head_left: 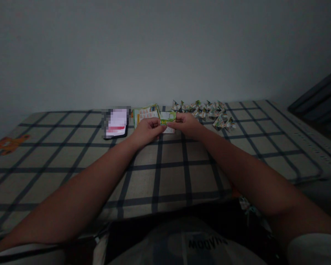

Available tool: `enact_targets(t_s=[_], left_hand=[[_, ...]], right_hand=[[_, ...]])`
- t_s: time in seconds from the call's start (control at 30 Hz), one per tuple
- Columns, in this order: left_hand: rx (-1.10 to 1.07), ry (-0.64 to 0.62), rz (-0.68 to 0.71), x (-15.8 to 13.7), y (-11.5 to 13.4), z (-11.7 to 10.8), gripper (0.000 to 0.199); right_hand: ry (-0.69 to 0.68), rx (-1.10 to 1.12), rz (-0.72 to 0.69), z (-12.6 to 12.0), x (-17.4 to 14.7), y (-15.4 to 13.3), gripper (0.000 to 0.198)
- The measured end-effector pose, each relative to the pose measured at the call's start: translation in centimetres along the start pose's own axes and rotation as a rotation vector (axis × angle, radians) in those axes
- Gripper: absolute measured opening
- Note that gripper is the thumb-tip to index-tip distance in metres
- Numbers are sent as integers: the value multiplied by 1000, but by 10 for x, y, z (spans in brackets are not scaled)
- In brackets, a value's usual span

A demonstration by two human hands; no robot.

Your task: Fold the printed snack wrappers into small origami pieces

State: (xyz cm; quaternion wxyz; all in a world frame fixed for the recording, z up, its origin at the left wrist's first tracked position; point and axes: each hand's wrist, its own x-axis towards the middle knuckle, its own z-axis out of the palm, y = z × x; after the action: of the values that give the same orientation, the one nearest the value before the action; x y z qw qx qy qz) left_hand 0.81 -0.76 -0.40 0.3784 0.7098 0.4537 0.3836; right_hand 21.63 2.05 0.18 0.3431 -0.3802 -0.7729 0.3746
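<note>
Between my two hands is a small green and white printed paper (168,118), partly folded, with print on its lower part. My left hand (149,129) grips its left side, thumb and fingers closed. On its right side my right hand (186,123) pinches the paper with the thumb in front. Just behind my left hand lies a stack of green-edged printed sheets (146,111) on the checked cloth. To the right of my right hand sit several small folded paper pieces (206,109) with pointed tips, in a loose cluster.
A phone (117,123) with a lit, partly blurred screen lies left of the sheets. The checked cloth (171,180) covers the table, with an orange animal figure at its left. A plain wall (165,51) rises behind. A dark striped object (320,95) stands at right.
</note>
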Motion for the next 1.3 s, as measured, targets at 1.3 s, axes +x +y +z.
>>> enact_targets(t_s=[1.3], left_hand=[[-251, -63, -32, 2, -3, 2, 39]], right_hand=[[103, 45, -126, -2, 1, 1, 55]])
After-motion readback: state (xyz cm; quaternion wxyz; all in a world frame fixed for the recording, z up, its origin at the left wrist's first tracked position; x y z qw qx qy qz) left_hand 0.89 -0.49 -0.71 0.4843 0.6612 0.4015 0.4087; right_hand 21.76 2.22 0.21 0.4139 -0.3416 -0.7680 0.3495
